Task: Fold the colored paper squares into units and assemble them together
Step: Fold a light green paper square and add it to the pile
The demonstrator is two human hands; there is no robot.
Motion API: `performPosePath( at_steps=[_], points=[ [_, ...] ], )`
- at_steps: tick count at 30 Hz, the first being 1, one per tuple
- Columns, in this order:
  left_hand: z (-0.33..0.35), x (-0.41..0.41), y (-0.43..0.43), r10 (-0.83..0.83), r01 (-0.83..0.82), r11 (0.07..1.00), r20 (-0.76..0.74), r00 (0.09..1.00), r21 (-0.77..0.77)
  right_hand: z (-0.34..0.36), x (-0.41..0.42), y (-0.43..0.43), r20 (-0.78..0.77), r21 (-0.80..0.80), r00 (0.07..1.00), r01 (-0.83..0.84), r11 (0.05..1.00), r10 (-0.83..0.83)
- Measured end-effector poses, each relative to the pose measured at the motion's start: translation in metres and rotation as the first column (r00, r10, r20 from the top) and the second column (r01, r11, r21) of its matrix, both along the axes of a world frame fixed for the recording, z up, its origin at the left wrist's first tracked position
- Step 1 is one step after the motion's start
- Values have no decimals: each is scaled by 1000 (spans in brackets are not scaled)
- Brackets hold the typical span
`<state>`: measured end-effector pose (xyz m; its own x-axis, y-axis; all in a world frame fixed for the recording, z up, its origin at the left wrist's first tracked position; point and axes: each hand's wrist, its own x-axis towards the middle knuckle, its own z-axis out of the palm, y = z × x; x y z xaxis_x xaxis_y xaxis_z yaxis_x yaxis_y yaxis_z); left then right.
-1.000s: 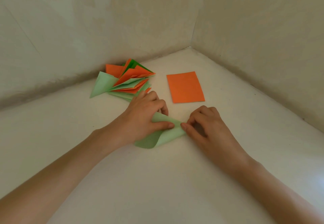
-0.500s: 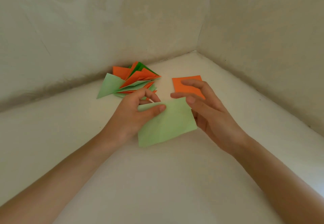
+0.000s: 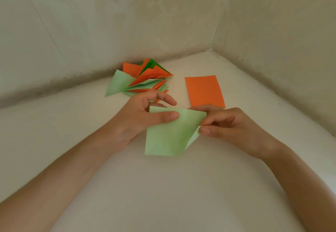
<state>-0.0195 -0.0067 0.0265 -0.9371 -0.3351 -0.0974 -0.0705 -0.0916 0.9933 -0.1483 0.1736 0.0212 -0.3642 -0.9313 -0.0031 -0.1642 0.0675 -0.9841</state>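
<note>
A light green paper (image 3: 169,135), folded over, is held up just above the white surface in the middle of the view. My left hand (image 3: 145,115) pinches its upper left part, thumb on the front face. My right hand (image 3: 229,124) pinches its right edge, where a flap is turned under. An orange paper (image 3: 204,90) lies flat behind my right hand. A pile of folded orange and green units (image 3: 143,80) sits behind my left hand, near the wall.
Pale walls (image 3: 272,31) meet in a corner at the back right and close off the white surface (image 3: 163,195) on the far and right sides.
The green paper went from being pressed flat on the surface to lifted in both hands. In the last half second my right hand came round to pinch its right edge.
</note>
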Motion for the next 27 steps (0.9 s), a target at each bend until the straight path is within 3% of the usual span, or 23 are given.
performPosePath(
  at_steps=[5,10,18,27],
  points=[
    [-1,0,7,-27,35,979,-45,999,200,-5,9,-6,-16,-80,986,166,983,-168],
    [-7,2,16,-6,11,998,-91,996,57,-12,20,-14,-195,-164,921,308,937,-337],
    [-13,2,20,-3,2,1000,-120,993,-12,-16,33,-18,-142,-267,873,420,868,-466],
    [-8,2,15,-214,215,977,-38,976,13,-13,31,-15,-164,-314,837,457,832,-522]
  ],
)
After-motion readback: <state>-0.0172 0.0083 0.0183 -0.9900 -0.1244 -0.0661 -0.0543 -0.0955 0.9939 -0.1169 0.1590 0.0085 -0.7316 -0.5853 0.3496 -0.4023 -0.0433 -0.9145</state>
